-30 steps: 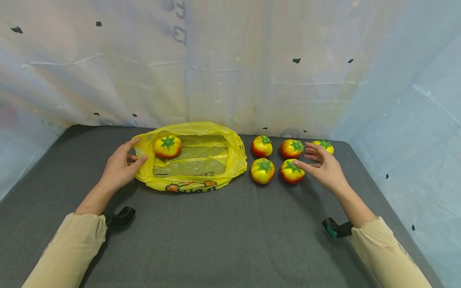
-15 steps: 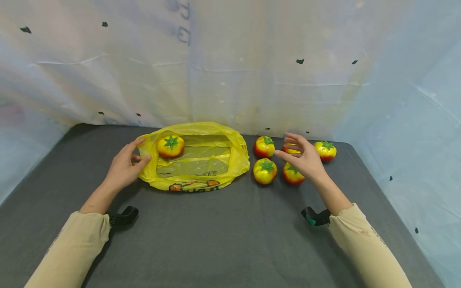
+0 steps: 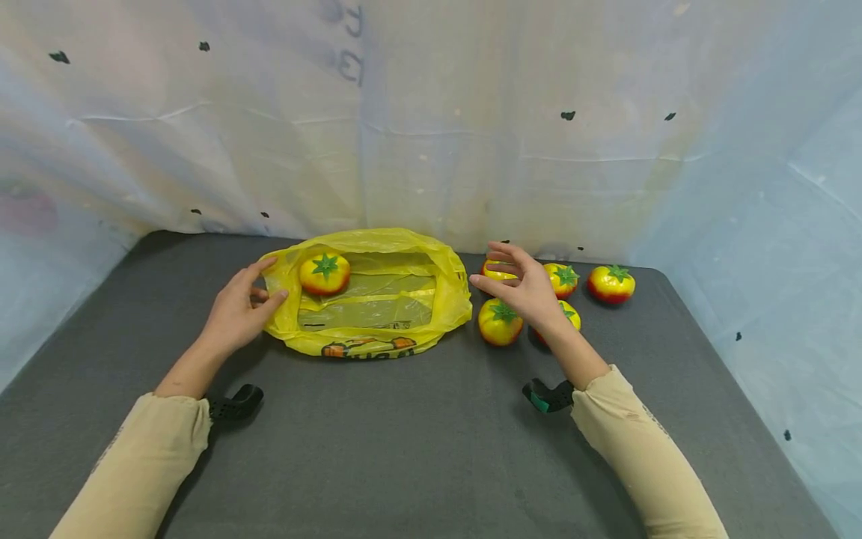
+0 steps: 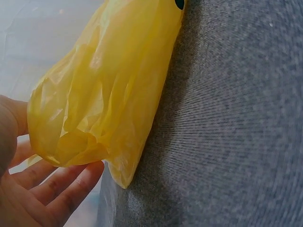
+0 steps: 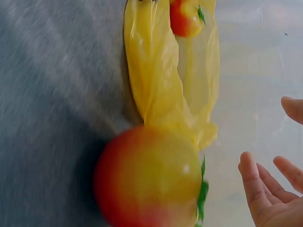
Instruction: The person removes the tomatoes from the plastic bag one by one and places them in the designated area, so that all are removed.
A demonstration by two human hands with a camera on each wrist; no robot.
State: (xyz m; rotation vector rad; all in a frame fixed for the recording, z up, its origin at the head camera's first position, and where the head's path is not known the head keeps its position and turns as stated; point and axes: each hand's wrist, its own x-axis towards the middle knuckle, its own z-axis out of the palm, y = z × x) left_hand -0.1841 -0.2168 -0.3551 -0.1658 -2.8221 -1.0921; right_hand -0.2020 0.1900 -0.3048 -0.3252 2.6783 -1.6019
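A yellow plastic bag (image 3: 367, 343) lies with its mouth spread wide on the dark table. Inside its left end sits a red-and-yellow toy tomato (image 3: 325, 274) with a green star top. My left hand (image 3: 236, 311) is at the bag's left edge, thumb and fingers apart; in the left wrist view its straight fingers (image 4: 71, 196) reach along the bag's side. To the right, my right hand (image 3: 528, 296) hovers with parted fingers over the back-left toy tomato (image 3: 498, 268), partly hiding it. A front toy tomato (image 3: 500, 323) shows just below that hand, looming large in the right wrist view.
More toy tomatoes stand to the right: a back one (image 3: 562, 280), a far-right one (image 3: 610, 284), and one (image 3: 571, 314) half hidden by the right wrist. A pale sheet wall (image 3: 431, 150) rises behind the grey table (image 3: 377, 449), with another sheet (image 3: 795, 299) along the right side.
My right hand has moved left with nothing in it, from over the right-hand tomatoes to the back-left one. My left hand stays at the bag. The head view has shifted slightly.
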